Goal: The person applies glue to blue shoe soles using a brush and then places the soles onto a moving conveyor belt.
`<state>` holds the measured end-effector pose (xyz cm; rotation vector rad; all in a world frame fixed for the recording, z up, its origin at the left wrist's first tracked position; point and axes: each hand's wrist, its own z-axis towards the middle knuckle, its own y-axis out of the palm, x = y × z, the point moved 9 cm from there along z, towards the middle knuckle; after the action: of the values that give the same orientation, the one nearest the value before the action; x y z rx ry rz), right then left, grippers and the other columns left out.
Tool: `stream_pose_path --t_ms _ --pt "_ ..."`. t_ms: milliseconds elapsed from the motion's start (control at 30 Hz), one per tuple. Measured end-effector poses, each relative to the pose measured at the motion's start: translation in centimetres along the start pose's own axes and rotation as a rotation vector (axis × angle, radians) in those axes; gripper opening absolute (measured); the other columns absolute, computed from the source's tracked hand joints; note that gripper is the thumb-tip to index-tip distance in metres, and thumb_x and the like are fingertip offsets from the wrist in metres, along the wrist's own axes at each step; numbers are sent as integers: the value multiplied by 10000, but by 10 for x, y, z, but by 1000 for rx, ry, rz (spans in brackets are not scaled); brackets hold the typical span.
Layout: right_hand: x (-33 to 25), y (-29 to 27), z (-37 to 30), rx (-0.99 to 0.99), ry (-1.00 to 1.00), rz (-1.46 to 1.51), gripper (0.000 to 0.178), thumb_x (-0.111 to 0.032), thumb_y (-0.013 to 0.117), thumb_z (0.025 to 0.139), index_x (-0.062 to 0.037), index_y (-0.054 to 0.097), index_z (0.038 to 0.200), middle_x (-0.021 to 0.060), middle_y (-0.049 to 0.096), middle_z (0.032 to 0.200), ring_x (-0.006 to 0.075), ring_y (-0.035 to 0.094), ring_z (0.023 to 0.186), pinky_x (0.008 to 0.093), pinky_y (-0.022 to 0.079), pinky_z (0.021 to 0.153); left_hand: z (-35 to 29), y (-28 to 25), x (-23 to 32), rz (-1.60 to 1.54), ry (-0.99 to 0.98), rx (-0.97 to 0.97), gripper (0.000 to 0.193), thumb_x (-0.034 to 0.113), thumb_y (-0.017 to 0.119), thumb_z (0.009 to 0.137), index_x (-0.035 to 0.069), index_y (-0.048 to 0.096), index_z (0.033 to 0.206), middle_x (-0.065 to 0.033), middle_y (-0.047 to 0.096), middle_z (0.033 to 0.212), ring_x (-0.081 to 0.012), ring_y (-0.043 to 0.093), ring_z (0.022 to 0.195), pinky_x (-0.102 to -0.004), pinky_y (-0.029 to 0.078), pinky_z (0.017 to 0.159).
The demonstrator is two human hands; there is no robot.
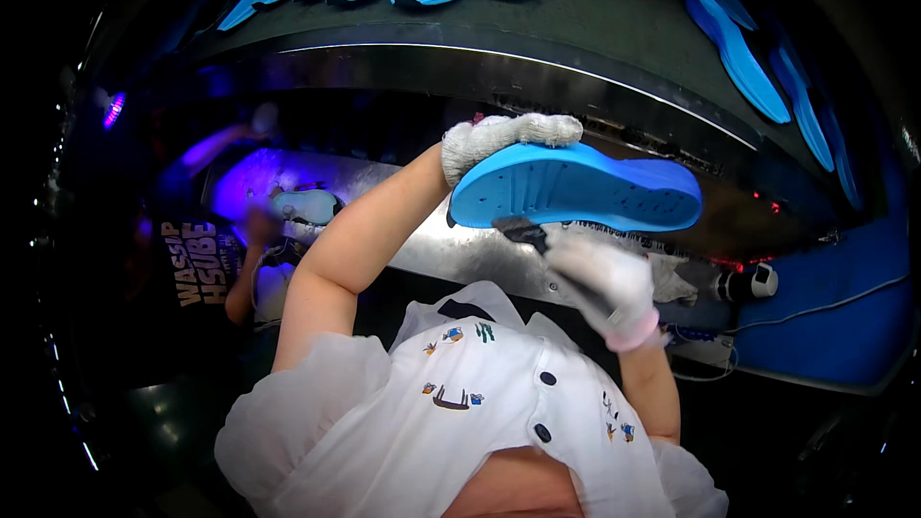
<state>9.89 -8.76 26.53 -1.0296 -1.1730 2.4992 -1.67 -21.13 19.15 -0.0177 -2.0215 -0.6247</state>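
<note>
A bright blue shoe sole is held up, tilted, in front of my chest. Its broad face shows grooves and small dark holes. My left hand, in a pale knitted glove, is closed over the sole's far edge, fingers along the top. My right hand wears a whitish glove with a pink cuff and is smeared by motion. From its fingers a dark brush reaches to the sole's near edge, seemingly touching it. The brush's handle is mostly hidden by the glove.
Several blue soles lie on a dark curved belt beyond my hands. Below it runs a metal work surface. At the left, a co-worker's hand is beside a pale teal sole under purple light. A white cable crosses a blue panel at right.
</note>
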Motion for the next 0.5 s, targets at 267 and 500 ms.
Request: stream_pose_path --t_ms 267,500 --pt "-3 -17 -3 53 -27 -72 240 -59 744 755 -68 736 995 118 735 1060 260 724 818 326 571 681 -21 7 42 427 766 -176 631 546 665 907 43 663 1289 -221 669 1218 -286 698 1039 -396 578 887" --pt "10 -34 -6 183 -46 -140 247 -55 762 716 -90 746 961 104 746 1023 227 699 729 296 556 645 -9 -4 21 18 90 1 532 395 662 948 71 598 1365 -144 668 1248 -255 695 1058 -371 580 913"
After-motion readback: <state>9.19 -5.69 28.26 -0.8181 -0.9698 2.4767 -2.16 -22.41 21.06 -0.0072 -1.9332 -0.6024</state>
